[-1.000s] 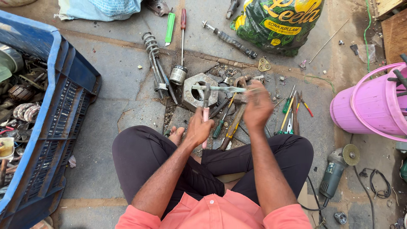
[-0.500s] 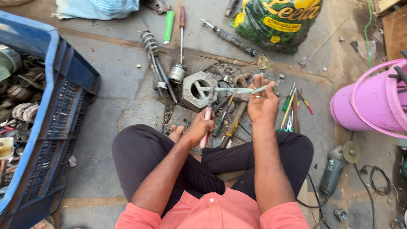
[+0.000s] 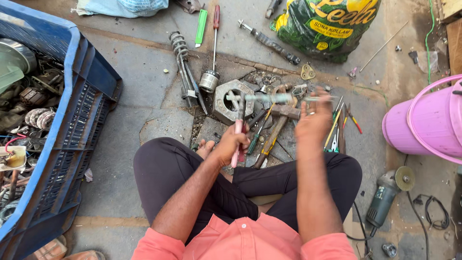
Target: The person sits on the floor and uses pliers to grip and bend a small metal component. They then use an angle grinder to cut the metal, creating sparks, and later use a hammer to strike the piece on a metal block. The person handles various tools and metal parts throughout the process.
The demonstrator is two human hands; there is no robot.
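Pink-handled pliers (image 3: 237, 126) gripped in left hand (image 3: 231, 143) fingers; right hand (image 3: 314, 120) fingers blurred, can't tell.

The right hand (image 3: 315, 120) has lifted off the tools, blurred, gripping the metal rod (image 3: 269, 97).

Outdoor repair workshop on a stone floor, hand tools (image 3: 269, 130) spread around, blue crate (image 3: 72, 139) full of old metal parts, angle grinder (image 3: 387, 192), big hex nut (image 3: 233, 101), pink bucket (image 3: 428, 125)
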